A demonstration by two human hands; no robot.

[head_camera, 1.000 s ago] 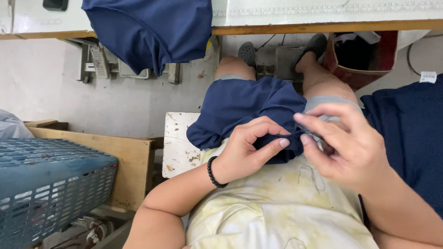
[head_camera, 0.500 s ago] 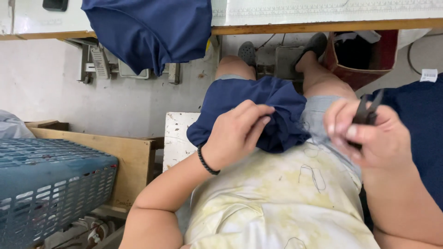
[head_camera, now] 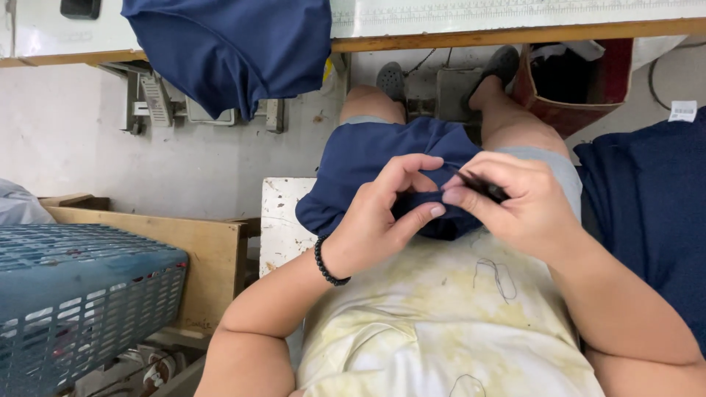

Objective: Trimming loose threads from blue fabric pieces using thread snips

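A navy blue garment [head_camera: 368, 165] lies bunched on my lap. My left hand [head_camera: 386, 213], with a black bead bracelet at the wrist, pinches a fold of that cloth between thumb and fingers. My right hand [head_camera: 515, 202] meets it from the right and grips a small black tool [head_camera: 482, 187], whose tip touches the pinched fold. Loose dark threads [head_camera: 494, 273] lie on my pale yellow top [head_camera: 434, 331].
A blue plastic basket [head_camera: 81, 294] stands at the left beside a wooden box [head_camera: 191, 254]. Another navy garment [head_camera: 235, 51] hangs from the table edge [head_camera: 515, 35] above. More navy cloth [head_camera: 654, 213] lies at my right. A red-brown bin [head_camera: 581, 110] sits by my feet.
My right hand, which had pulled away to the right with the tool raised, has come back to the fold. My left hand has lifted and pinched the cloth again.
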